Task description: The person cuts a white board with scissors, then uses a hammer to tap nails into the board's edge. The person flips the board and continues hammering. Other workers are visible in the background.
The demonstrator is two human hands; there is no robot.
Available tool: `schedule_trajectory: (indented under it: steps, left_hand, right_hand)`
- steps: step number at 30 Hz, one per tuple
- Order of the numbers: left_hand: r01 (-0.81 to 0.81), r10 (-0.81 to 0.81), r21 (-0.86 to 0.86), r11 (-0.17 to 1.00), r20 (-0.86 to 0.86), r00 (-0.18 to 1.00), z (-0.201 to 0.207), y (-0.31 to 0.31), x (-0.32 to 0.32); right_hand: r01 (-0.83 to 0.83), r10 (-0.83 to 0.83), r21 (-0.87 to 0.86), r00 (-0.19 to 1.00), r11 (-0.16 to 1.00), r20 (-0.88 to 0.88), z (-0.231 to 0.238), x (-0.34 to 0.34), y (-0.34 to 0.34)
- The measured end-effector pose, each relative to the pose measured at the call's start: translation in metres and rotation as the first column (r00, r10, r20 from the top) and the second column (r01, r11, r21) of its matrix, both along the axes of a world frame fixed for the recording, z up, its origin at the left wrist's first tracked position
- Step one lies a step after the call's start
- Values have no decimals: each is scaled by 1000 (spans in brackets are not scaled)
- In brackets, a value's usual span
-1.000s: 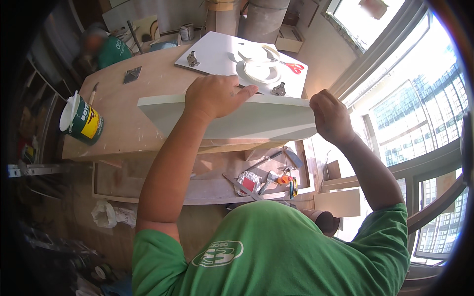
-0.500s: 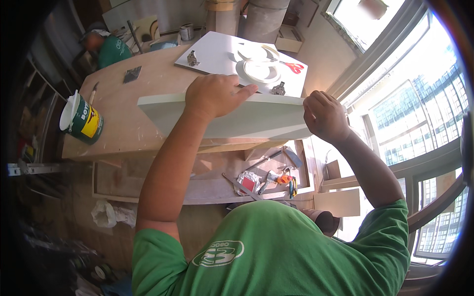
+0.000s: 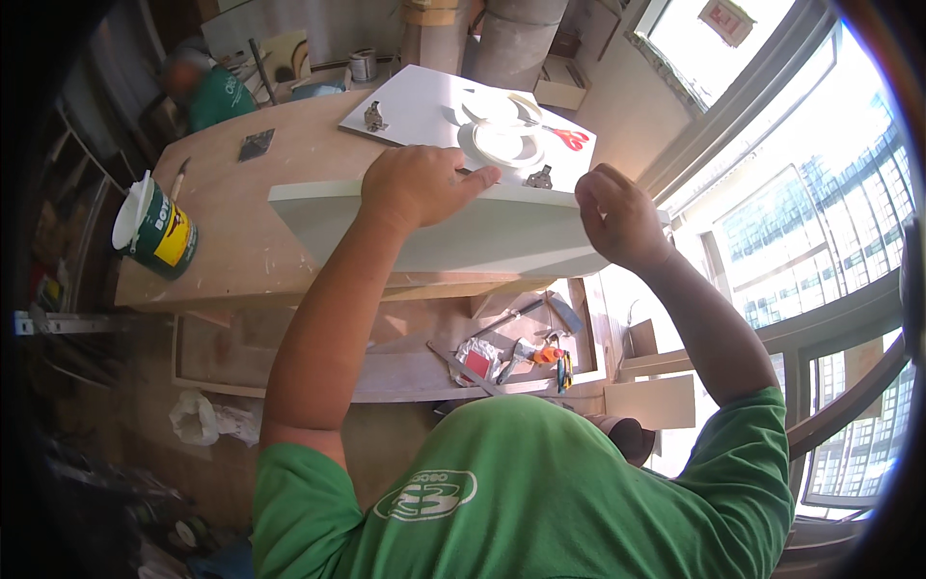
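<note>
A white panel (image 3: 463, 236) stands on its long edge at the front of the wooden table (image 3: 222, 217). My left hand (image 3: 410, 188) is wrapped over its top edge, thumb pointing right. At the panel's right end my right hand (image 3: 622, 220) has its fingers curled together against the top edge; anything pinched in them is hidden. Behind lies a second white panel (image 3: 415, 106), flat, bearing a metal hinge (image 3: 374, 117) at its left and another hinge (image 3: 540, 178) near its front. Rolls of white edging strip (image 3: 502, 145) and red-handled scissors (image 3: 571, 138) rest on it.
A green bucket (image 3: 157, 232) stands at the table's left, near a brush (image 3: 179, 179) and a dark square piece (image 3: 257, 145). Below the table's front edge lie several hand tools (image 3: 526, 357). A person in green (image 3: 222, 99) is at the far left. Windows (image 3: 772, 232) line the right.
My right hand has shifted slightly left along the panel's top edge, its fingers more curled. My left hand keeps its hold. The whole view has shifted a little.
</note>
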State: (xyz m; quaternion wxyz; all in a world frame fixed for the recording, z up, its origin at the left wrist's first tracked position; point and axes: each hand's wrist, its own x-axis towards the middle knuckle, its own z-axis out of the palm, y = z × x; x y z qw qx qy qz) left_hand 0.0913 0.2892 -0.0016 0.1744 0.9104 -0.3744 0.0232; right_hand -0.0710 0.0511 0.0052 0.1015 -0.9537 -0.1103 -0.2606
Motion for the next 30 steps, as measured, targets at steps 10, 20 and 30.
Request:
schedule_trajectory:
  steps: [10, 20, 30]
  left_hand:
    - [4, -4, -1, 1000, -7, 1000, -1, 2, 0]
    - [3, -3, 7, 1000, -4, 1000, -1, 4, 0]
    - [-4, 5, 21, 1000, -7, 1000, 0, 5, -3]
  right_hand:
    - [-15, 11, -38, 996, 999, -94, 5, -14, -4]
    - [-35, 35, -143, 999, 989, -2, -5, -11, -1]
    - [162, -162, -5, 987, 987, -20, 1, -30, -19]
